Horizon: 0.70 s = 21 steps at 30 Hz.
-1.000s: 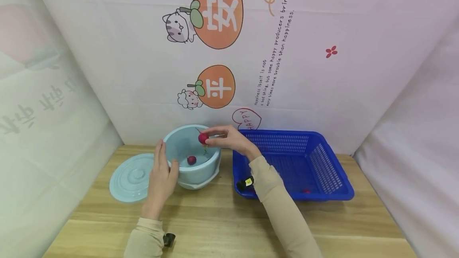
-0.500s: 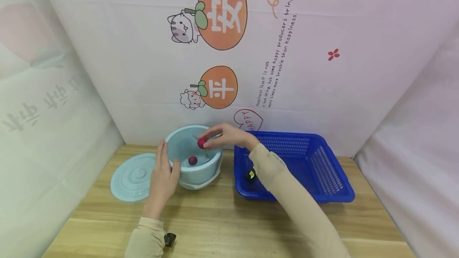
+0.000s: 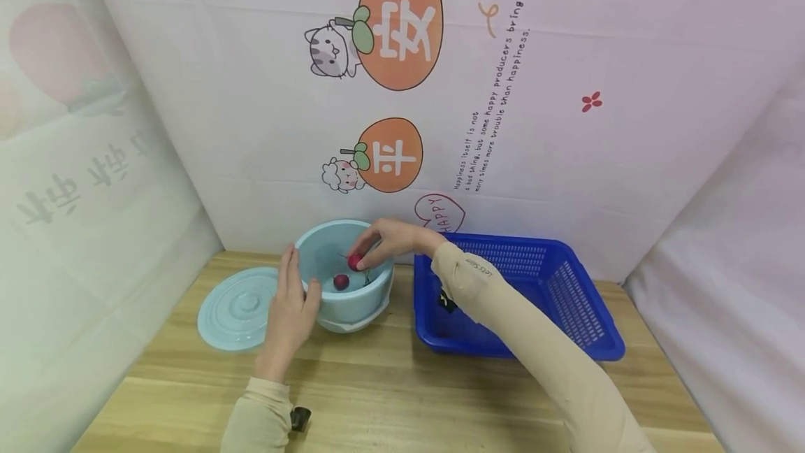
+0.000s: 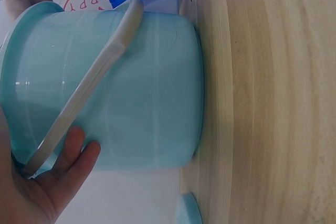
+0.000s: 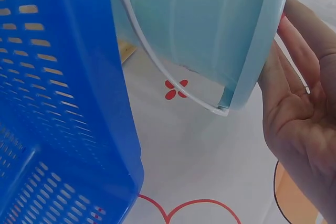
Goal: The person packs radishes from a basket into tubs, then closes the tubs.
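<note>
A light blue bucket (image 3: 349,310) stands on the table with a red radish (image 3: 341,282) lying inside it. Over the bucket's opening, my right hand (image 3: 393,238) pinches another radish (image 3: 356,261) between thumb and fingers, its thin root and green stalk showing. My left hand (image 3: 292,310) rests against the left outside of the bucket, fingers extended. In the left wrist view those fingers (image 4: 79,163) lie on the wall beside the end of the pale bail handle (image 4: 86,85). The right wrist view shows my right hand (image 5: 302,98) at the rim, its fingertips hidden.
A round light blue lid (image 3: 242,310) lies on the wooden table (image 3: 371,397) left of the bucket. To the right stands a blue perforated basket (image 3: 581,313), partly covered by my right forearm. A printed white cloth (image 3: 534,152) hangs close behind.
My right hand has lowered the radish deeper into the bucket's opening. The left hand keeps its place on the bucket, while the head view has shifted slightly.
</note>
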Each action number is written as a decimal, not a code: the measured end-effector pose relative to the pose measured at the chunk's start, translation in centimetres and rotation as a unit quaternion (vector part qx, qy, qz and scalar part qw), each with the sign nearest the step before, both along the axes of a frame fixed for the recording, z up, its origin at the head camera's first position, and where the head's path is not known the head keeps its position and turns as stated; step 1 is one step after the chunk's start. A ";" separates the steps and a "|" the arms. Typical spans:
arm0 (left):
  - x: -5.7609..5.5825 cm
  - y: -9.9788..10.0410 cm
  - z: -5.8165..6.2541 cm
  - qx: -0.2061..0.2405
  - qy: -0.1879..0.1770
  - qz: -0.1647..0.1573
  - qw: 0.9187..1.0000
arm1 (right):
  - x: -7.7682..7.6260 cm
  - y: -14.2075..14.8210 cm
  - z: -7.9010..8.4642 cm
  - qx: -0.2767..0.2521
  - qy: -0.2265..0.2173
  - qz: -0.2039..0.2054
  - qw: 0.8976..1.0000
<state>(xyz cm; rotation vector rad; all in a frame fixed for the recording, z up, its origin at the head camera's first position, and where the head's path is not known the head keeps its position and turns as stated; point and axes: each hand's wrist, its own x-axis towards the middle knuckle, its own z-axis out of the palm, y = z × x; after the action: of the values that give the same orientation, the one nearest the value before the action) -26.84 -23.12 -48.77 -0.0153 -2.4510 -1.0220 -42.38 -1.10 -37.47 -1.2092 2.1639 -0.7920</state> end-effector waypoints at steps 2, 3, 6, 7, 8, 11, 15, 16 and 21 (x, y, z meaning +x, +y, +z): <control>0.0 0.0 0.0 0.002 -0.001 -0.001 1.000 | 0.0 0.1 -0.1 -0.004 -0.002 0.001 1.000; -0.1 0.1 0.0 0.003 -0.001 -0.001 1.000 | -0.1 0.2 -0.1 -0.008 -0.005 0.002 1.000; -0.1 0.2 0.0 0.003 -0.003 0.000 1.000 | -0.2 0.5 -0.2 -0.019 -0.019 0.004 1.000; -0.1 0.2 0.0 0.001 -0.004 0.000 1.000 | -0.3 0.6 -0.2 -0.025 -0.026 0.007 0.999; -0.1 0.2 0.0 0.000 -0.004 0.001 1.000 | -0.4 0.7 -0.3 -0.031 -0.034 0.009 0.999; -0.1 0.2 0.0 -0.003 -0.001 0.002 1.000 | -0.7 1.1 -0.6 -0.044 -0.051 0.012 0.998; -0.1 0.2 0.0 -0.003 0.004 0.002 1.000 | -0.9 1.4 -1.0 -0.062 -0.070 0.017 0.996; -0.1 0.2 0.0 -0.003 0.004 0.002 1.000 | -0.9 1.5 -1.1 -0.067 -0.073 0.018 0.995; -0.2 0.1 0.0 0.000 -0.002 0.000 1.000 | -1.3 1.9 -1.8 -0.096 -0.083 0.019 0.992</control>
<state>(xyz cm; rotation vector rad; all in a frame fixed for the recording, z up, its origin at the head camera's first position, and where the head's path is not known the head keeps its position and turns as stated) -27.00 -23.01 -48.80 -0.0135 -2.4545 -1.0235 -43.66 0.75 -39.24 -1.2270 1.9617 -1.0642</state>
